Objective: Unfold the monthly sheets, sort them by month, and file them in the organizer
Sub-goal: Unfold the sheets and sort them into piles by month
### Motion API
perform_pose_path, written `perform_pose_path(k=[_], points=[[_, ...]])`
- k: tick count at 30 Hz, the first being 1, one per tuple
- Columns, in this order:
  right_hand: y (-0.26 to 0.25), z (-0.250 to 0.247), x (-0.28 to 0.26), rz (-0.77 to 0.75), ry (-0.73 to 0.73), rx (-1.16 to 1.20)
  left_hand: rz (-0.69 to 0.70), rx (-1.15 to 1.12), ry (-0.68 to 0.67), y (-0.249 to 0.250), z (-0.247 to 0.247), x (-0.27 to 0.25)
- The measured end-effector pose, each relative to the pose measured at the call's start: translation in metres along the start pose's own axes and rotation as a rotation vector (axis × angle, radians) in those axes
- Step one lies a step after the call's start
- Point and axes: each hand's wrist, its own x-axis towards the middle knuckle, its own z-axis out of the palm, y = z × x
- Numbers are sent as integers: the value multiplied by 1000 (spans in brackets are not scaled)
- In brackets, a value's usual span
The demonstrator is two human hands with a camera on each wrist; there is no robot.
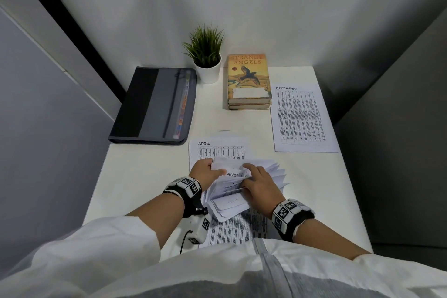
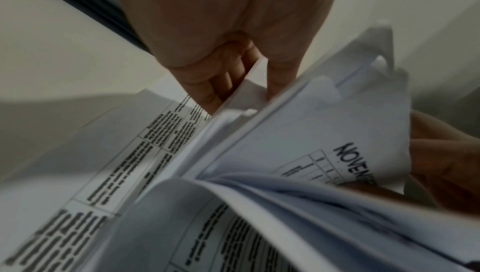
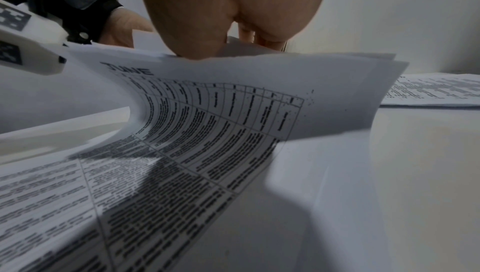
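Note:
A loose pile of folded monthly sheets (image 1: 244, 189) lies near the table's front edge, on top of a flat APRIL sheet (image 1: 222, 149). My left hand (image 1: 208, 172) pinches the pile's left edge, thumb above and fingers curled beneath, as the left wrist view shows with a NOVEMBER sheet (image 2: 337, 138) lifted. My right hand (image 1: 260, 185) grips the pile from the right, fingers curled over the sheet marked AUGUST (image 1: 235, 174). A JUNE sheet (image 3: 221, 116) curls up under the right hand. The DECEMBER sheet (image 1: 302, 117) lies flat at the right. The dark organizer (image 1: 157, 104) lies shut at the back left.
A small potted plant (image 1: 206, 55) stands at the back, with a stack of books (image 1: 249, 81) to its right. Walls close in on the white table (image 1: 135, 176) at the left, back and right. Bare tabletop shows left of the pile.

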Motion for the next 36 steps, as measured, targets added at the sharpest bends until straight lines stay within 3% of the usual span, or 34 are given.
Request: perform_pose_path(k=[3,15,20,24,33,36], points=[[-2,-2,1,-31,38,-21,-1,-89,-16,1,3,-3],[-7,-4,-2,48,-27,0,18,67,27,0,-3,-3],[-8,-5,-2,10,7,-15,26,-95,-17,-3,2,-7],[-8,-7,-1,-20,50,-20,19,-86,7,2,1,-9],[-9,-7,-3,42,-24,2,21,44,36,1,-3,-6],[-9,-7,-3,26,-27,-10,39,-31,13,0,-1,-9]])
